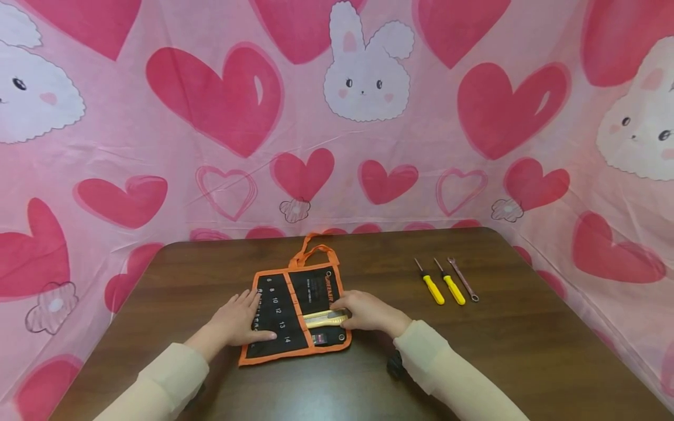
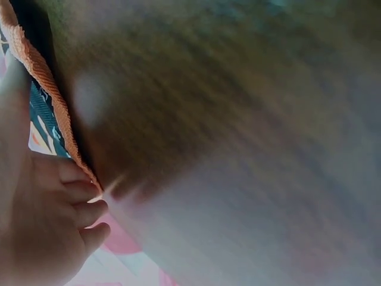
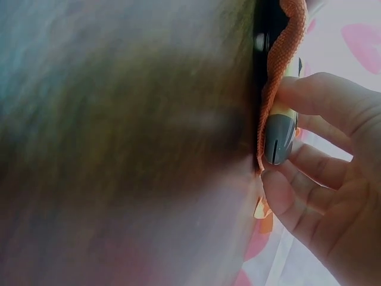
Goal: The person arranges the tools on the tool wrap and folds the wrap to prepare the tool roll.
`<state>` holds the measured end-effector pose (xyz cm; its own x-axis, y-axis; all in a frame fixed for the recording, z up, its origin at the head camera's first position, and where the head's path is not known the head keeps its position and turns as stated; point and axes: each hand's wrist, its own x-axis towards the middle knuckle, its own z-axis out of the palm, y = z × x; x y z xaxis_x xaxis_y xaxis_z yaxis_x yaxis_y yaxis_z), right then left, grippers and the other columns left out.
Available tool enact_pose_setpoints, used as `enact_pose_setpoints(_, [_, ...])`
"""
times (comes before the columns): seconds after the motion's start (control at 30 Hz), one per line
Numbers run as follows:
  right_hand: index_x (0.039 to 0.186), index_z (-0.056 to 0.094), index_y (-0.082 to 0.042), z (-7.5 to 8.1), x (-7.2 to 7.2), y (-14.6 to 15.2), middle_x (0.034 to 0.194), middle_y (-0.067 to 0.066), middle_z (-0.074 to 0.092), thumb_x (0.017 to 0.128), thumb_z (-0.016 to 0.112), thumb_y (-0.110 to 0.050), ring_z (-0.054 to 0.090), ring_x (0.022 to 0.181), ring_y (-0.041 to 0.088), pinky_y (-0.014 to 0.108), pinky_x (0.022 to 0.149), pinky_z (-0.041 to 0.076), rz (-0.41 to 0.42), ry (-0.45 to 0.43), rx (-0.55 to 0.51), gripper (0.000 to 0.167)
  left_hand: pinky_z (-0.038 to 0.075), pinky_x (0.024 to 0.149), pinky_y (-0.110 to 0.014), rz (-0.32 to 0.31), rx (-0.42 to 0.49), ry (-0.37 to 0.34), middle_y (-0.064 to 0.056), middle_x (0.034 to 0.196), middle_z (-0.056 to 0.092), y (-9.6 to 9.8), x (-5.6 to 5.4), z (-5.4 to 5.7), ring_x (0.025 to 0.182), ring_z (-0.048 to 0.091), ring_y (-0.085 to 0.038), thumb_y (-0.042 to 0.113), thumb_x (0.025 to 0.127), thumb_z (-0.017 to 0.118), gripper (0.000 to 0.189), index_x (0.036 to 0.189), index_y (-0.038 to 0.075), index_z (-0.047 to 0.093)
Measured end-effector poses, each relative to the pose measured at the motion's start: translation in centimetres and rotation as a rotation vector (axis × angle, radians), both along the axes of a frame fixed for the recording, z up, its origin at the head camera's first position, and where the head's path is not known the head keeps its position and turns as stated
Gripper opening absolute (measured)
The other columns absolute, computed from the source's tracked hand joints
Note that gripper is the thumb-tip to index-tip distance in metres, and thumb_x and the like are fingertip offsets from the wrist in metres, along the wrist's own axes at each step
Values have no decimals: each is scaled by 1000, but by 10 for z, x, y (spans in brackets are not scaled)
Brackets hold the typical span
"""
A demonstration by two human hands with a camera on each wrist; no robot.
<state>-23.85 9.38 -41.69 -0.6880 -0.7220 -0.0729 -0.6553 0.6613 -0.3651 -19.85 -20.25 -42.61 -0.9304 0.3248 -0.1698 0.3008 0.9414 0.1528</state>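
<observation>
A black tool roll (image 1: 278, 292) with orange trim and numbered slots lies unfolded on the table. My left hand (image 1: 238, 320) rests flat over its left edge, fingers extended and thumb pointing across the slots. On the roll's right half, a yellow utility knife (image 1: 322, 318) lies crosswise just above a small pocket. My right hand (image 1: 365, 311) pinches the knife's grey end between thumb and fingers at the roll's right edge. That rounded grey end (image 3: 278, 140) shows up close in the right wrist view. In the left wrist view, the fingers of the left hand (image 2: 50, 220) lie along the orange border.
Two yellow-handled screwdrivers (image 1: 434, 290) and a metal wrench (image 1: 463, 279) lie side by side on the brown table (image 1: 516, 351), right of the roll. Orange straps (image 1: 316, 252) extend from the roll's far edge. A pink patterned cloth (image 1: 316, 134) hangs behind the table.
</observation>
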Motion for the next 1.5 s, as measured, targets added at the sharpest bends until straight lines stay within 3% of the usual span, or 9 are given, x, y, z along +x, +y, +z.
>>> enact_pose_setpoints(0.33, [109,69,-11,0,2,-8,90,-6,60,76,74,-15,48,72,6,19,66,44,53,58,9,33,21,104,-54,-14,-8,11,-28,140,32,1,2,3,129,26,-43,72,69,58,107,134,-11,37])
enact_pose_setpoints(0.57, [109,69,-12,0,3,-16,98,-5,63,78,72,-18,54,83,10,23,75,46,83,85,30,32,21,104,-54,-15,-21,24,-28,140,32,1,1,1,129,27,-43,73,69,57,108,134,-11,37])
enact_pose_setpoints(0.83, [109,69,-12,0,5,-21,89,-6,59,77,73,-15,47,72,6,17,64,42,95,82,4,33,21,104,-55,-18,-31,38,-28,139,33,1,1,-1,129,27,-44,73,69,56,108,133,-12,38])
enact_pose_setpoints(1.1, [112,68,-13,-3,5,-19,96,-6,60,78,73,-20,52,81,8,21,72,45,46,22,-1,35,21,104,-54,-16,-26,32,-28,140,33,2,0,-4,129,27,-43,74,69,55,108,133,-11,38])
enact_pose_setpoints(1.23, [114,66,-11,-1,2,-12,102,-4,61,80,73,-22,54,86,10,24,77,47,24,-50,-64,37,22,103,-55,-17,-16,36,-28,140,32,2,0,-4,129,27,-44,73,69,55,107,133,-11,38])
enact_pose_setpoints(1.5, [118,63,-6,15,-6,3,102,2,60,83,70,-18,54,80,14,22,67,47,3,-108,-192,38,21,104,-54,-2,-17,28,-27,141,31,0,0,-4,130,26,-43,74,69,55,108,134,-10,37])
